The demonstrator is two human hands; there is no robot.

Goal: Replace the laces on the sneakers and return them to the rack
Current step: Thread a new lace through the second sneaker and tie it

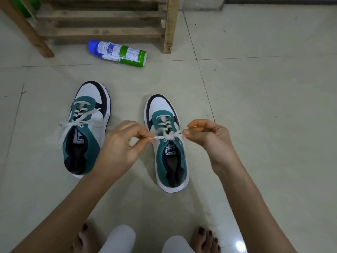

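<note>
Two teal, white and black sneakers stand on the tiled floor, toes pointing away from me. The left sneaker [87,128] has its white lace threaded and tied in a loose bow. Over the right sneaker [166,143] a white lace [168,136] is stretched sideways across the top eyelets. My left hand [122,143] pinches the lace's left end. On the other side, my right hand [206,137] pinches the right end. Both hands hover just above that shoe's tongue.
A wooden slatted shoe rack [102,24] stands at the back. A blue, white and green spray can [117,52] lies on its side in front of it. My bare feet [204,240] and white-clad knees are at the bottom edge.
</note>
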